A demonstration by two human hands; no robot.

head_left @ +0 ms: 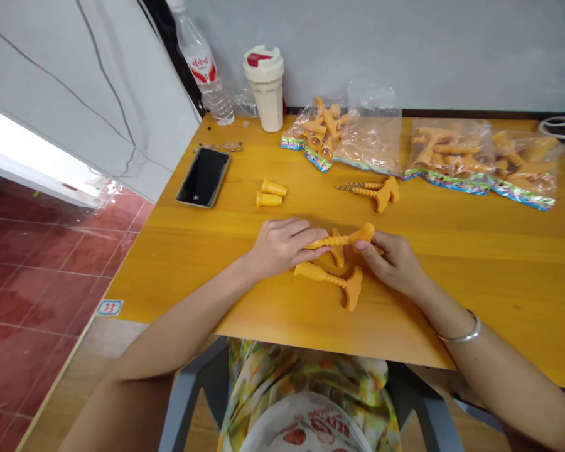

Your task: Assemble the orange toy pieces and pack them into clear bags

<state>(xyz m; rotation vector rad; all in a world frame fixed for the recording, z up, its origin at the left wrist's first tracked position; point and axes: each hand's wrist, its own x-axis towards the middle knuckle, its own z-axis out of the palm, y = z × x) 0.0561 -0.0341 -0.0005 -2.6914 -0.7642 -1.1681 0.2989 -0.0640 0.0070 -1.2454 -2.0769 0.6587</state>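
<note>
Between the two hands, a ridged orange plastic rod (341, 239) is held crosswise just above a yellow-orange bench (508, 289). The left hand (282, 247) is closed around the shaft with its fingers curled over it, while the right hand (390, 263) is narrowed on the flared end, pinching it with its fingers. The plastic looks smooth, so a twist or a slackened grip could let the rod slip onto a second orange piece (336, 251), partly hidden beneath it, or onto a flared orange rod (327, 276) just below. Farther out, two steel-tipped orange rods (367, 191) and two short orange caps (272, 193) lie loose, where a careless sweep of the arm could roll them. Beyond are clear plastic bags (452, 157) of more orange parts and a black smartphone (203, 177) near the caps. At the back, a water bottle (200, 63) and a lidded cup (263, 88) stand where a knock could tip them.
</note>
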